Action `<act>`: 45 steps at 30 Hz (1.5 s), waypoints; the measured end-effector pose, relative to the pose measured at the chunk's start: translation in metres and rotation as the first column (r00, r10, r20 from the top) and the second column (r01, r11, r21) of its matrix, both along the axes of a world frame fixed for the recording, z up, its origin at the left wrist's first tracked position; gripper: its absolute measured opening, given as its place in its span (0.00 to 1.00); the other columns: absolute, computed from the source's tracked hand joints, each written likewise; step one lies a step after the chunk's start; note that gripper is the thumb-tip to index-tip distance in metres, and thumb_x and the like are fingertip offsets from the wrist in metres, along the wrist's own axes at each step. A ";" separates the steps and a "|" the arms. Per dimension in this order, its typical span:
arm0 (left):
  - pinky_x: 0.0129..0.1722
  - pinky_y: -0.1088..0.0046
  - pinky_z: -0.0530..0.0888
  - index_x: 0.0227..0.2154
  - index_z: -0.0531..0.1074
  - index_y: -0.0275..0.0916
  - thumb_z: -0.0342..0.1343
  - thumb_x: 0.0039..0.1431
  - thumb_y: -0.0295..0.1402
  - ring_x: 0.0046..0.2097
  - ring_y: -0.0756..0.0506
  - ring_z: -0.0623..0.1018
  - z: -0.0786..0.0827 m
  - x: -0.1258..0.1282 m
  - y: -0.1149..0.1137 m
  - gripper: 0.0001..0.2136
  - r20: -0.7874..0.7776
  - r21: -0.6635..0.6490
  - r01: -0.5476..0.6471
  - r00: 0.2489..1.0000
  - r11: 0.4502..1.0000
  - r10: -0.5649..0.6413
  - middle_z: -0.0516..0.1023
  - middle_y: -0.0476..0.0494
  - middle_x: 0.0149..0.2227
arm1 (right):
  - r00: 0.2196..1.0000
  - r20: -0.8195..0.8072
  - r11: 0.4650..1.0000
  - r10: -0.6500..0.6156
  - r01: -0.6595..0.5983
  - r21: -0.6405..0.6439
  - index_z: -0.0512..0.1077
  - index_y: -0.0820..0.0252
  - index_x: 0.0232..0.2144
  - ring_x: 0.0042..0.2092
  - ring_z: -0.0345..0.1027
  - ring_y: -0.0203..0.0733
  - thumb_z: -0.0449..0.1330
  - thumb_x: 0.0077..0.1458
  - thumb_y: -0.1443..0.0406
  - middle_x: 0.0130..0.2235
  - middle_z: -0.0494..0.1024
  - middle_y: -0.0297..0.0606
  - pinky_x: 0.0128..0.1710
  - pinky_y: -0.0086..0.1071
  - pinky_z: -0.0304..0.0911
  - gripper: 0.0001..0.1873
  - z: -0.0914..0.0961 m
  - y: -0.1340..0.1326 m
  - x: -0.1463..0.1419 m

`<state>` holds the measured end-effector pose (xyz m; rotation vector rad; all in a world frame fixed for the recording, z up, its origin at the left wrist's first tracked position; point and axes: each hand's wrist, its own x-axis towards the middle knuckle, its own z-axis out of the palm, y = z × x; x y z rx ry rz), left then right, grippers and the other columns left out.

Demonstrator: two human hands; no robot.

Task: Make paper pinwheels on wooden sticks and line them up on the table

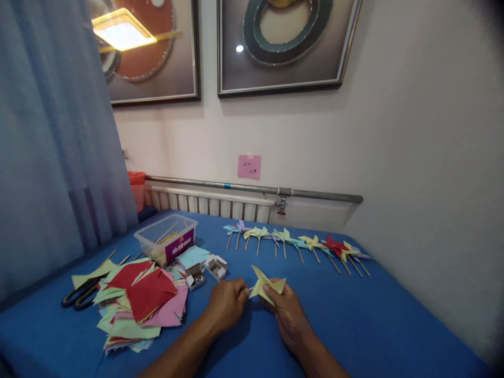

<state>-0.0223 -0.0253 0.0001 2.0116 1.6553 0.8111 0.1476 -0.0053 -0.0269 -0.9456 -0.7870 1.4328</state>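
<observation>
A pale yellow paper pinwheel [260, 287] is pinched in my right hand [289, 315], the thumb pressed on its blades near the middle. My left hand [227, 302] is closed just left of the pinwheel, with its fingertips close to a blade's edge. Something thin and pale shows at those fingertips, too small to make out. Left of my hands stand two small open boxes: one box [196, 278] holds small metal pieces, and the other box [216, 266] has its flaps up. A pile of cut coloured paper squares [151, 294] lies farther left, with red sheets on top.
Finished pinwheels on sticks [283, 239] lie in a row at the back right. A clear plastic tub [165, 241] holds wooden sticks. Black-handled scissors [81, 295] rest at the left beside the paper. Behind the blue-covered table [354, 325] are a radiator [212, 205] and a pipe [252, 187].
</observation>
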 end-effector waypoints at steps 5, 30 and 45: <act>0.34 0.72 0.62 0.32 0.77 0.39 0.49 0.66 0.34 0.34 0.46 0.76 -0.004 0.000 0.001 0.12 0.009 0.014 0.013 1.000 1.000 -0.014 0.80 0.45 0.30 | 1.000 0.015 1.000 -0.008 0.008 0.007 0.74 0.59 0.32 0.35 0.76 0.44 0.81 0.30 0.56 0.30 0.82 0.33 0.41 0.37 0.72 0.28 -0.003 0.001 -0.002; 0.34 0.72 0.62 0.29 0.75 0.39 0.49 0.66 0.35 0.33 0.47 0.75 -0.011 0.000 0.005 0.13 0.075 0.017 0.021 0.997 1.000 -0.022 0.77 0.47 0.27 | 1.000 0.009 1.000 -0.012 0.012 0.005 0.73 0.58 0.31 0.34 0.75 0.43 0.80 0.30 0.55 0.29 0.80 0.33 0.39 0.35 0.71 0.27 -0.003 0.001 -0.001; 0.35 0.72 0.63 0.29 0.74 0.40 0.48 0.66 0.36 0.34 0.46 0.74 -0.012 0.000 0.006 0.13 0.074 0.000 0.011 0.997 1.000 -0.011 0.77 0.47 0.28 | 0.999 -0.030 1.000 -0.017 0.017 -0.004 0.75 0.58 0.31 0.36 0.76 0.45 0.79 0.33 0.58 0.31 0.82 0.34 0.42 0.36 0.72 0.23 -0.002 -0.001 -0.001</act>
